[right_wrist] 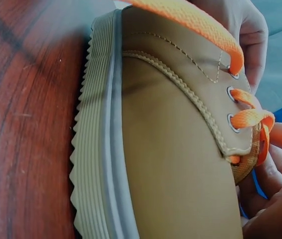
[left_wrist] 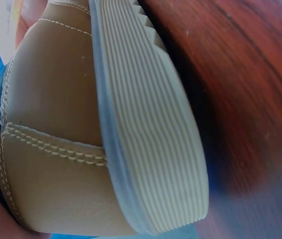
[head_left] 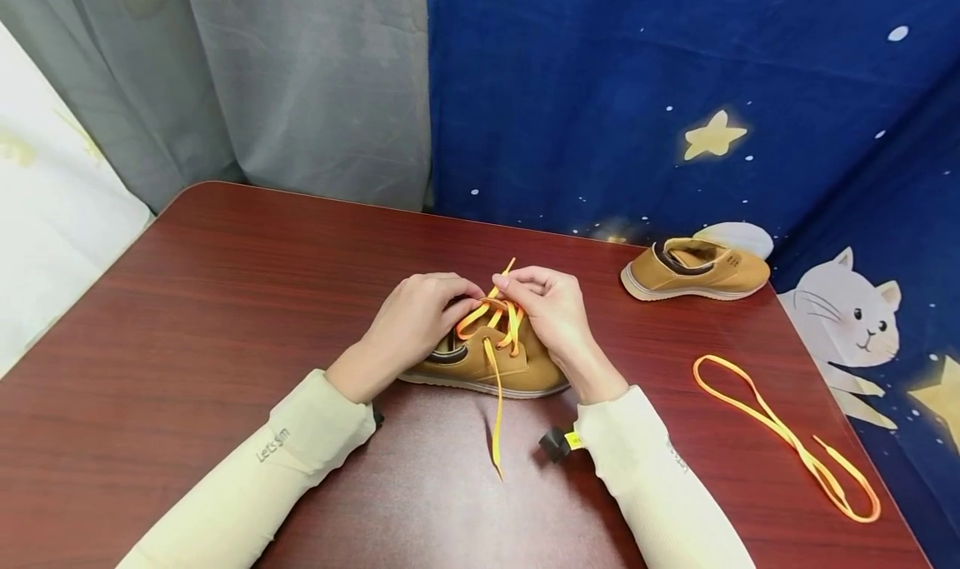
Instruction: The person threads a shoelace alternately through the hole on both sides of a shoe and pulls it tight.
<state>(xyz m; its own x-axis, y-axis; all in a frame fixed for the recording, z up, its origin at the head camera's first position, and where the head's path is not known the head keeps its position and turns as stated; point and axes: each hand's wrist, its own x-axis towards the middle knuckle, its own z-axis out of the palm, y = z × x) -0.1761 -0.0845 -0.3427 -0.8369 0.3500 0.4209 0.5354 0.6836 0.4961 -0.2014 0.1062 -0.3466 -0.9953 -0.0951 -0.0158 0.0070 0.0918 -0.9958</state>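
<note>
A tan lace-up shoe (head_left: 536, 377) stands upright on the table, toe to the right, with an orange-yellow shoelace (head_left: 497, 419) threaded through some eyelets. One lace end hangs down its near side onto the table. At the shoe's opening, my left hand (head_left: 416, 319) pinches the top of the tongue between thumb and forefinger. My right hand (head_left: 558, 311) pinches the lace's other end, whose tip points up above the shoe. The left wrist view shows the heel and ridged sole (left_wrist: 151, 119). In the right wrist view, lace passes through metal eyelets (right_wrist: 233, 123); fingers partly hide behind the shoe.
A second tan shoe (head_left: 693, 273), with no lace visible, stands at the table's back right corner. A loose orange-yellow lace (head_left: 780, 423) lies looped near the right edge. Grey and blue curtains (head_left: 562, 94) hang behind the wooden table (head_left: 187, 344).
</note>
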